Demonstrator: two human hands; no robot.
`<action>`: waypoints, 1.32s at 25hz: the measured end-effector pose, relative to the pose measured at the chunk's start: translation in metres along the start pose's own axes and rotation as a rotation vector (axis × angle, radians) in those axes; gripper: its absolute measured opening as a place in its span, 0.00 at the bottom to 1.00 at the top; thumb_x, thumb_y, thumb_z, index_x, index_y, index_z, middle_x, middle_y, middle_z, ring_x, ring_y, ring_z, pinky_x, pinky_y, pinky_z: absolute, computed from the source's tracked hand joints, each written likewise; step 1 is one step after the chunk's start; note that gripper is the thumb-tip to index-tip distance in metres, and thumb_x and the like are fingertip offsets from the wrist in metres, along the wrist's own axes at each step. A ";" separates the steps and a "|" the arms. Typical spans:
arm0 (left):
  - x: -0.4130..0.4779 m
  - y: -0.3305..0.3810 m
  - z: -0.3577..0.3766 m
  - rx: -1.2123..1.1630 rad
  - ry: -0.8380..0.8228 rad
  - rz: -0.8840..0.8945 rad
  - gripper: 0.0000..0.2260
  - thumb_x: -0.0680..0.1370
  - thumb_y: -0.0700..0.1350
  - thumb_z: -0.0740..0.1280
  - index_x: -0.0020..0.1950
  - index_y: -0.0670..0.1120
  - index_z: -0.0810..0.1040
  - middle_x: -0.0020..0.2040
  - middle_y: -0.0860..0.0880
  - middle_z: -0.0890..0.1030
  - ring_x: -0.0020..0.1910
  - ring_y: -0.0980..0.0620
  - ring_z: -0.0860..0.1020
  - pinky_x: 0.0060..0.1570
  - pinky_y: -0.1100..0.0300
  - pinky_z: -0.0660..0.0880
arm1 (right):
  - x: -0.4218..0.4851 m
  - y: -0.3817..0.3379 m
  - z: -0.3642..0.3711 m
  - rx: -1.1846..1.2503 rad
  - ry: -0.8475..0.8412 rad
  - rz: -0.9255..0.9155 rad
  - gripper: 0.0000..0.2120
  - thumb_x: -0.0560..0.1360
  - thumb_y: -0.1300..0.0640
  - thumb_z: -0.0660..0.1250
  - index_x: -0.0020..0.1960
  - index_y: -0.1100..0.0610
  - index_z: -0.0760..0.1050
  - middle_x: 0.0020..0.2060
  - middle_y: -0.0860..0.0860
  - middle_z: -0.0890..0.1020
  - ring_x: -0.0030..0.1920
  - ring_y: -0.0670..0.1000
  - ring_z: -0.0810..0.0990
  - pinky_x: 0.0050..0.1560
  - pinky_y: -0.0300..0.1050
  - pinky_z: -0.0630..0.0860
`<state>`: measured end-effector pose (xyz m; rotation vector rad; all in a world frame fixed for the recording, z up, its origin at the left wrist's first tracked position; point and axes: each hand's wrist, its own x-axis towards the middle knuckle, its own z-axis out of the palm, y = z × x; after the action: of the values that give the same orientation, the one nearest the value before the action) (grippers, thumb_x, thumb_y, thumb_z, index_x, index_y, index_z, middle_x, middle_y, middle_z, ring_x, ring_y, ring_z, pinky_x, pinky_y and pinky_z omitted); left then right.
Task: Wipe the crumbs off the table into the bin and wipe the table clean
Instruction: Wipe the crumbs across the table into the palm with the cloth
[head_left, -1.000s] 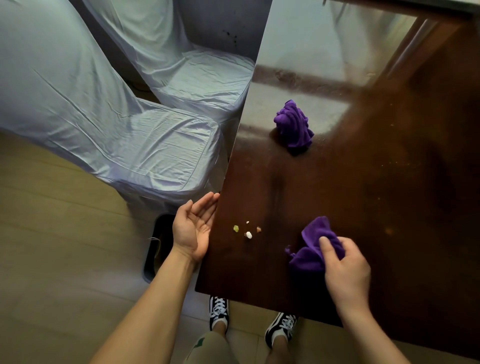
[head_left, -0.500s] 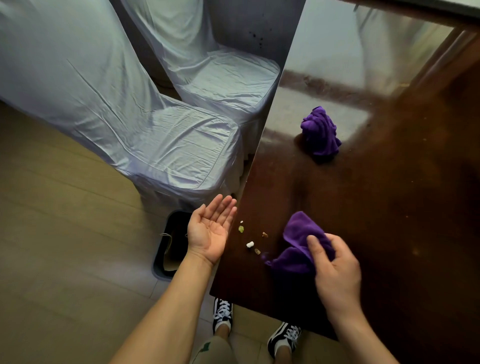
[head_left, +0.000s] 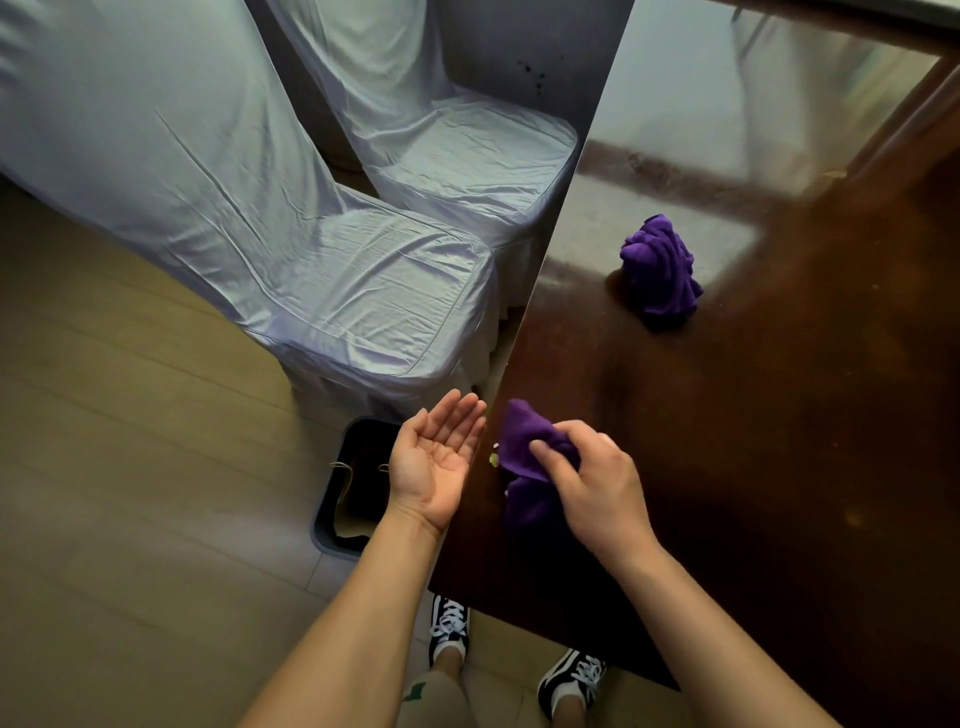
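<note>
Clearly, from the head view, your right hand (head_left: 592, 493) gripped the purple cloth (head_left: 524, 441) at the tabletop (head_left: 779, 441) edge, crumbs (head_left: 494, 458) just beside it; your left hand (head_left: 436, 457) lay open, empty, cupped over the bin (head_left: 353, 499). A hard sweep risked scattering crumbs past your palm onto the floor.

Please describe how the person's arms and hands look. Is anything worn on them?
Both forearms are bare up to the picture's lower edge: no sleeves show. The left hand and the right hand wear no gloves, and I see no rings, watch or bracelet. Further down, only black-and-white laced sneakers show.
</note>
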<state>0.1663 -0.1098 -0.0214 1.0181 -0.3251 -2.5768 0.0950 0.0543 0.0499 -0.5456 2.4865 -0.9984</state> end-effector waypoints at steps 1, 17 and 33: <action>0.000 0.000 0.000 0.008 0.008 -0.006 0.17 0.80 0.46 0.57 0.59 0.37 0.79 0.57 0.36 0.82 0.58 0.41 0.81 0.57 0.50 0.76 | 0.002 -0.003 -0.002 0.035 -0.049 -0.030 0.10 0.77 0.47 0.67 0.53 0.51 0.79 0.44 0.50 0.82 0.46 0.51 0.80 0.49 0.54 0.78; -0.002 0.002 -0.006 -0.041 0.040 -0.080 0.17 0.80 0.45 0.58 0.55 0.37 0.82 0.56 0.37 0.83 0.55 0.43 0.82 0.58 0.52 0.76 | -0.073 0.045 -0.014 0.092 0.331 0.280 0.05 0.76 0.47 0.67 0.45 0.48 0.75 0.38 0.45 0.81 0.40 0.48 0.80 0.39 0.47 0.74; -0.013 0.002 -0.015 -0.074 0.066 -0.143 0.18 0.80 0.46 0.57 0.51 0.38 0.83 0.49 0.39 0.84 0.49 0.46 0.83 0.56 0.53 0.77 | -0.029 -0.034 0.049 0.456 0.156 0.066 0.05 0.77 0.49 0.67 0.47 0.50 0.78 0.40 0.43 0.83 0.38 0.42 0.81 0.39 0.36 0.75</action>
<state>0.1864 -0.1075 -0.0233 1.1344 -0.1433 -2.6514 0.1512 0.0190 0.0479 -0.2463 2.2724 -1.5705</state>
